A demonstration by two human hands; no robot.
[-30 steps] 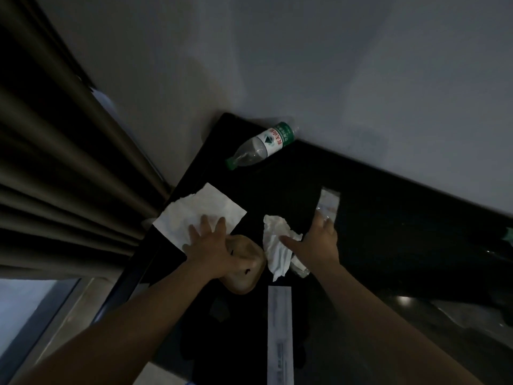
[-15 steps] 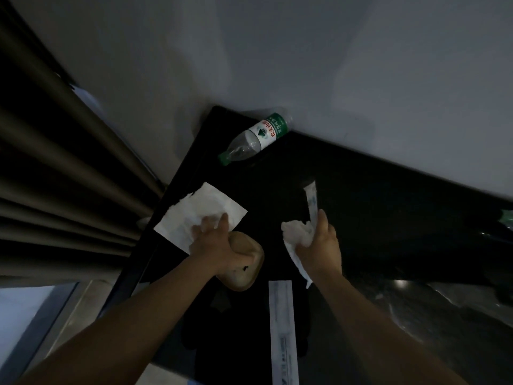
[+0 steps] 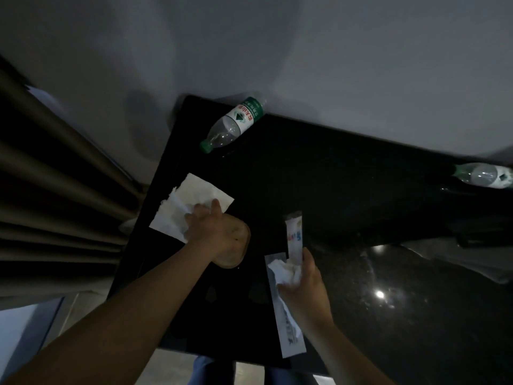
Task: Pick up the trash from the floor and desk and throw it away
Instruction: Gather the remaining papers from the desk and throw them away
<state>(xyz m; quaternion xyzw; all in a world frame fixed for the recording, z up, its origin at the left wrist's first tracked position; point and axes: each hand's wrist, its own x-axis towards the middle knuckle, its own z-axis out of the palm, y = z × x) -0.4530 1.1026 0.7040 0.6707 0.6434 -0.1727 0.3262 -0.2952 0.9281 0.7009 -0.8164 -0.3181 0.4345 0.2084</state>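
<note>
Left hand [image 3: 213,232] bunches flat white paper napkin [image 3: 194,201] on black tabletop [image 3: 305,176] | right hand [image 3: 304,284] clutches crumpled white tissue [image 3: 283,272] and slim white sachet [image 3: 294,240] | risk: overfull grip may drop sachet

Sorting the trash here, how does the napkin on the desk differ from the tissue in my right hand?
The napkin lies mostly spread on the desk, left hand gripping its edge; the tissue is a crumpled wad in the right hand. The napkin looks larger than the tissue. Both are white paper.
</note>
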